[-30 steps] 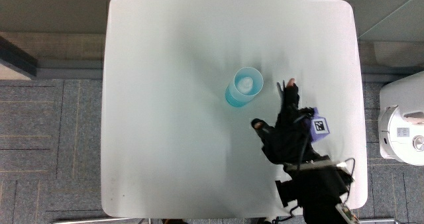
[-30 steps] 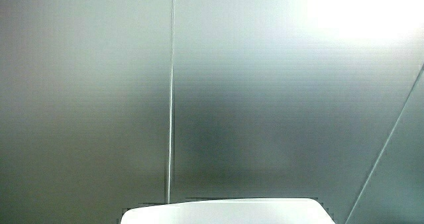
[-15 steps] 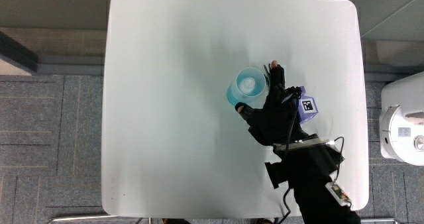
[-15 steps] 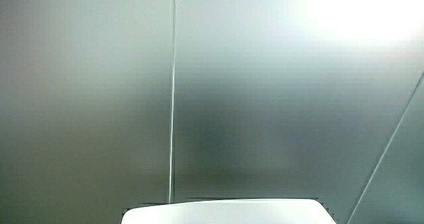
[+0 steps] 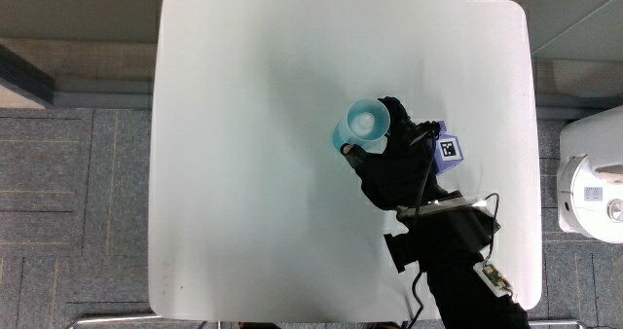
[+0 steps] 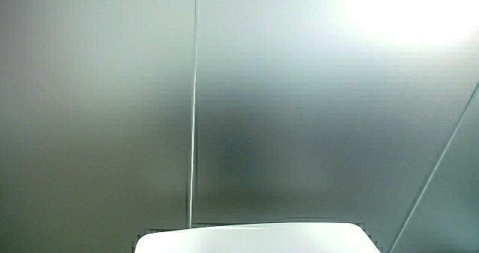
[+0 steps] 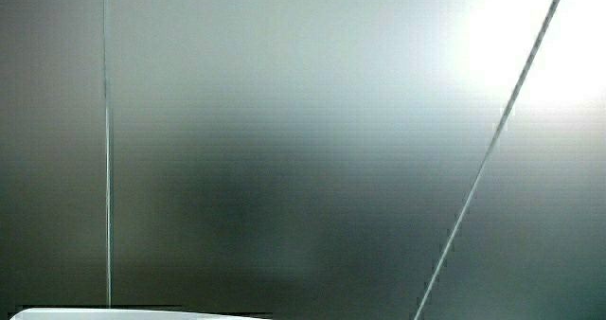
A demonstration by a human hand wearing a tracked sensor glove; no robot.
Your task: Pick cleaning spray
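The cleaning spray (image 5: 360, 125) shows from above as a pale blue round container standing upright on the white table (image 5: 243, 115). The hand (image 5: 371, 131) in its black glove is at the spray, on the side nearer to the person. Its thumb and fingers are curled around the blue body. The patterned cube (image 5: 449, 149) sits on the back of the hand, and the forearm runs toward the table's near edge. Both side views show only a pale wall and a strip of the table's edge (image 6: 254, 239), with neither the hand nor the spray in them.
A white appliance (image 5: 592, 188) stands on the carpet floor beside the table. A cable and a small device (image 5: 492, 275) hang at the forearm near the table's near edge.
The hand has moved away from the person up to the spray. Its fingers, spread beside the spray before, are now wrapped around it. The spray has not moved.
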